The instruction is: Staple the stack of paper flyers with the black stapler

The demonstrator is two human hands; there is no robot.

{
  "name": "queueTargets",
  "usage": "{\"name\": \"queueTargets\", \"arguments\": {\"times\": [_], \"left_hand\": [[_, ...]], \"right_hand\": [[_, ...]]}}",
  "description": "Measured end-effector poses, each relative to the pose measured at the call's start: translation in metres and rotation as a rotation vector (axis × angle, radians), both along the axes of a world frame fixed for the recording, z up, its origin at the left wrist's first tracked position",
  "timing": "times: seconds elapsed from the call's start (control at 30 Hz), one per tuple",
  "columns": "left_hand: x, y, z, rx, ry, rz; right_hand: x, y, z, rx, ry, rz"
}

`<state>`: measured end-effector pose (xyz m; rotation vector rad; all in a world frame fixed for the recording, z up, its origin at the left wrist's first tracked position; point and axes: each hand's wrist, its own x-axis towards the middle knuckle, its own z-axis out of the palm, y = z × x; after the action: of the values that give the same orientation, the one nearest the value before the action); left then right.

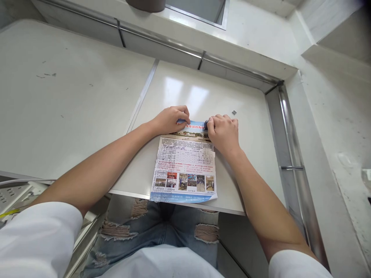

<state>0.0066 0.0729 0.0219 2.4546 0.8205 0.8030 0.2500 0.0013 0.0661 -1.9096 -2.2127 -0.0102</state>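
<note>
A printed flyer (185, 166) with red text, a table and small photos lies on the white tabletop (179, 92), its near edge hanging over the table's front edge. My left hand (171, 119) pinches the flyer's far left corner, fingers closed on the paper. My right hand (222, 133) grips the far right corner, fingers curled over it. The far edge of the flyer looks folded or rolled under both hands.
A small dark scrap (234, 112) lies on the table beyond my right hand. A metal rail (290, 131) runs along the right side and another along the back. A second white tabletop (58, 96) sits to the left. A white power strip (14, 193) is at lower left.
</note>
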Motion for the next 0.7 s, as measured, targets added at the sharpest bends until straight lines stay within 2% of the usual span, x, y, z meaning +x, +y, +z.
{"name": "queueTargets", "arguments": {"times": [0.43,0.7], "left_hand": [[0.001,0.0,0.002,-0.032,0.024,0.011],[0.001,0.0,0.001,-0.04,0.035,0.018]], "right_hand": [[0.0,0.001,-0.013,0.095,0.001,0.037],[-0.006,-0.001,-0.01,0.057,-0.066,0.03]]}}
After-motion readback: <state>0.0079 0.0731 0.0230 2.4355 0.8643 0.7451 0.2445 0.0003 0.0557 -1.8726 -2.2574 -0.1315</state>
